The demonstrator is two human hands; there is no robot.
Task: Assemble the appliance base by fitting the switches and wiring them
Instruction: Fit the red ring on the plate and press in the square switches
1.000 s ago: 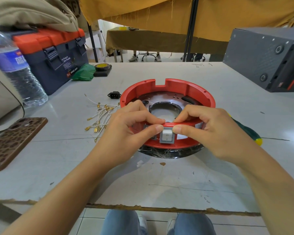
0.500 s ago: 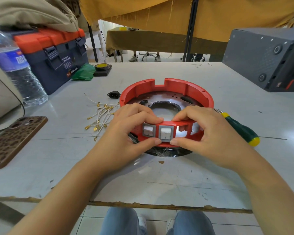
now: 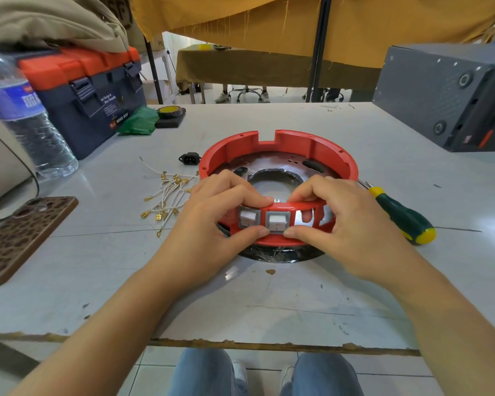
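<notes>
A round red appliance base (image 3: 292,144) lies on the white table, its near wall tipped up toward me. Two grey switches with white rockers sit side by side in that wall: one on the left (image 3: 248,218), one beside it (image 3: 277,222). To their right are two open cut-outs (image 3: 309,217). My left hand (image 3: 212,221) grips the wall at the left, fingers over the rim, thumb under the switches. My right hand (image 3: 346,224) grips it at the right the same way. A bundle of white wires with brass terminals (image 3: 166,195) lies left of the base.
A black power inlet socket (image 3: 189,159) lies by the wires. A green and yellow screwdriver (image 3: 403,215) rests right of the base. A phone (image 3: 20,235), water bottle (image 3: 26,118), toolbox (image 3: 89,95) and tape roll (image 3: 170,112) stand at the left; a grey box (image 3: 446,95) at the right.
Both thumbs have dropped from the face of the second switch to the wall's lower edge, and that switch now sits flush beside the first. The base's near wall has tipped up.
</notes>
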